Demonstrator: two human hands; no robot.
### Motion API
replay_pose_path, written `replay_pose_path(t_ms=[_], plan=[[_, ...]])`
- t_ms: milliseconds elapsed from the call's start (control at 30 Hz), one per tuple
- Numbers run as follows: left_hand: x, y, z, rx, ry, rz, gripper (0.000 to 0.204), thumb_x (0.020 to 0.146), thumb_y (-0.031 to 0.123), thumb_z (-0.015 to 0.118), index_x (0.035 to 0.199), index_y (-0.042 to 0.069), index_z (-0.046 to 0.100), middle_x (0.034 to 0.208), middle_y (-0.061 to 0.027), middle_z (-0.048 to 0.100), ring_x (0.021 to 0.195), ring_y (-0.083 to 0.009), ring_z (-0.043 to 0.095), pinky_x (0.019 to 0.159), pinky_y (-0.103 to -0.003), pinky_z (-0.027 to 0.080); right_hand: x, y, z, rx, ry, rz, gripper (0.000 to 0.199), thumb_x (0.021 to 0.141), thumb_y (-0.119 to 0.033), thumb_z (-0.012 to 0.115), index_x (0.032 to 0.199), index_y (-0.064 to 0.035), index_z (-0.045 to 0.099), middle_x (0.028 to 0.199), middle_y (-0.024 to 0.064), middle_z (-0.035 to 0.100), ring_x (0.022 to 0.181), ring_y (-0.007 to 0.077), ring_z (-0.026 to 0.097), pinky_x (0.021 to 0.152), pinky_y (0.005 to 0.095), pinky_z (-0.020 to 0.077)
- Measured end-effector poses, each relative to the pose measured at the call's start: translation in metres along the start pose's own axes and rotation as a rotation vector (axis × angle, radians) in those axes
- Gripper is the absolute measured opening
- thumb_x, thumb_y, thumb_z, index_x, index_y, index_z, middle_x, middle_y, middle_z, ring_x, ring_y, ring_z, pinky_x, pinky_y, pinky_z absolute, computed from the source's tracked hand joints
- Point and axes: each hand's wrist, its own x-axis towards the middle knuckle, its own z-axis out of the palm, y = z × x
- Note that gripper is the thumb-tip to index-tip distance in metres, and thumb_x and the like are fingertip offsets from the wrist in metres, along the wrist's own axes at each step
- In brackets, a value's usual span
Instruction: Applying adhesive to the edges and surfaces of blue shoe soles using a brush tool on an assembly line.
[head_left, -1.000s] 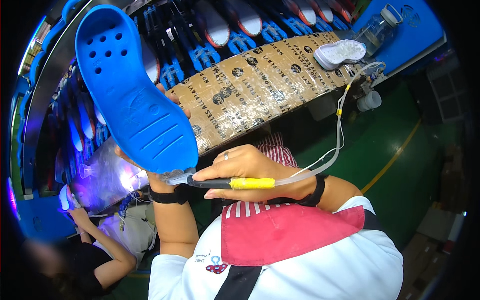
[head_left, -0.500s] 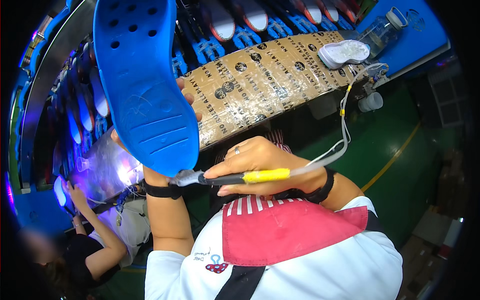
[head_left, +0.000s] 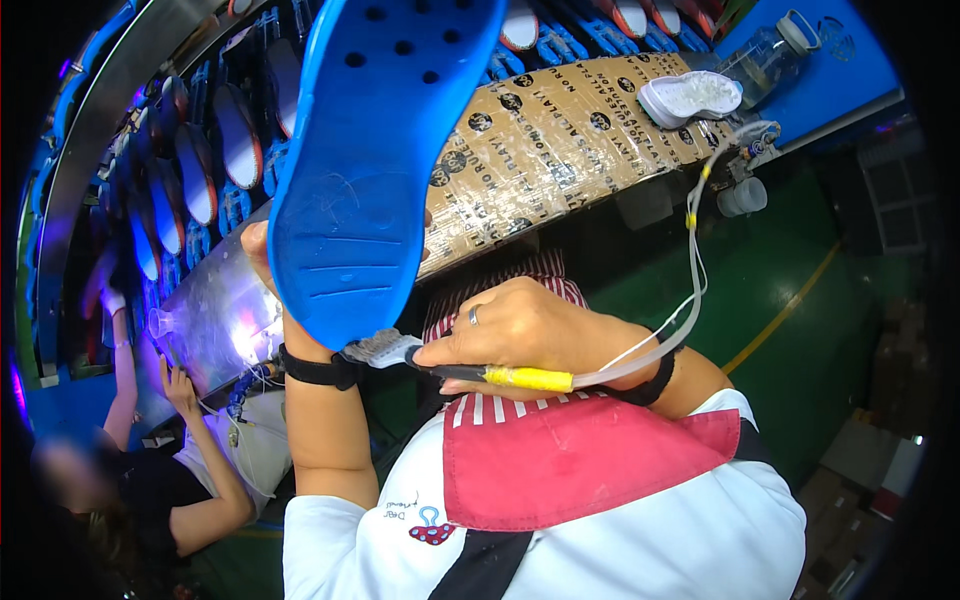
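A big bright-blue foam clog sole with round holes [head_left: 375, 150] stands raised, its long axis running up and away from the left hand [head_left: 262, 250], whose fingers clasp its heel end from behind. The right hand [head_left: 520, 330] is closed round a slim yellow-banded brush tool with a trailing tube [head_left: 470, 370] — bristles just under the heel edge, nearly touching it.

Ahead: the raised blue shoe sole [head_left: 375, 170] blocks the middle of the counter [head_left: 560, 140].
Right: open counter up to the white sole [head_left: 690, 97] and clear jug [head_left: 765, 60].
Lower left: a co-worker's arm [head_left: 205, 470] crowds the gap.
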Motion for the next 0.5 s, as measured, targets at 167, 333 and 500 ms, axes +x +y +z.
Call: replay_pose_path(t_ms=[167, 333, 500], plan=[[-0.003, 0.002, 0.006, -0.001, 0.078, -0.043, 0.086, 0.080, 0.062, 0.049, 0.134, -0.004, 0.039, 0.121, -0.0267, 0.054, 0.096, -0.0397, 0.062, 0.080, -0.050, 0.054, 0.001, 0.001, -0.011, 0.167, -0.023, -0.037, 0.025, 0.080, -0.020, 0.070, 0.102, -0.0090, 0.065, 0.067, 0.0085, 0.060, 0.060, 0.0259, 0.059, 0.057, 0.0347, 0.0475], [0.008, -0.001, -0.006, -0.198, 0.246, -0.181, 0.072, 0.080, 0.053, 0.045, 0.129, 0.000, 0.048, 0.116, -0.0239, 0.059, 0.093, -0.0376, 0.064, 0.079, -0.049, 0.055, 0.007, 0.000, -0.003, -0.045, -0.005, -0.051, 0.025, 0.075, -0.017, 0.072, 0.098, -0.0107, 0.065, 0.067, 0.0076, 0.058, 0.063, 0.0251, 0.060, 0.056, 0.0341, 0.0474], [0.001, -0.002, -0.014, -0.017, 0.212, -0.386, 0.053, 0.086, 0.041, 0.045, 0.124, 0.005, 0.053, 0.117, -0.0174, 0.061, 0.099, -0.0307, 0.062, 0.091, -0.041, 0.050, 0.001, -0.003, -0.015, 0.010, -0.194, -0.015, 0.020, 0.078, -0.019, 0.070, 0.095, -0.0097, 0.064, 0.065, 0.0083, 0.058, 0.064, 0.0265, 0.061, 0.058, 0.0357, 0.0489]])
